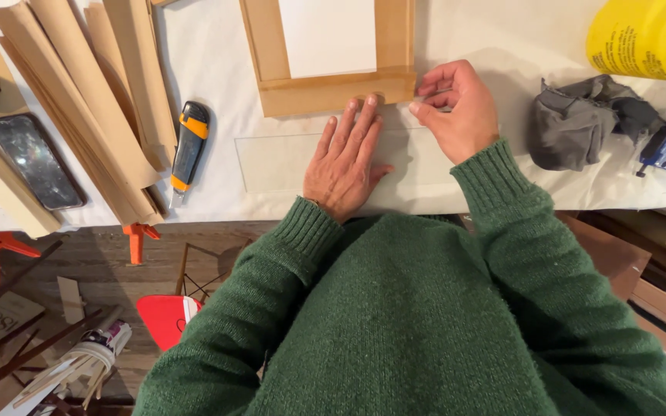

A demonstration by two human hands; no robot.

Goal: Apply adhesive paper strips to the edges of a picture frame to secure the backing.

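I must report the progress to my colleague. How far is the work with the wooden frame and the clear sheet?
Done, by the look: the wooden frame is joined at its near corners and lies flat on the white cloth.

In hand: the left hand presses flat on the clear sheet; the right hand pinches at the frame's near right corner.

Left: the sheet lies outside the frame, not yet fitted. The utility knife lies unused.

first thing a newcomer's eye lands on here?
Both hands at centre: the left hand lies flat on a clear sheet, the right hand pinches at the corner of the wooden frame above it. Next, the yellow container, top right.
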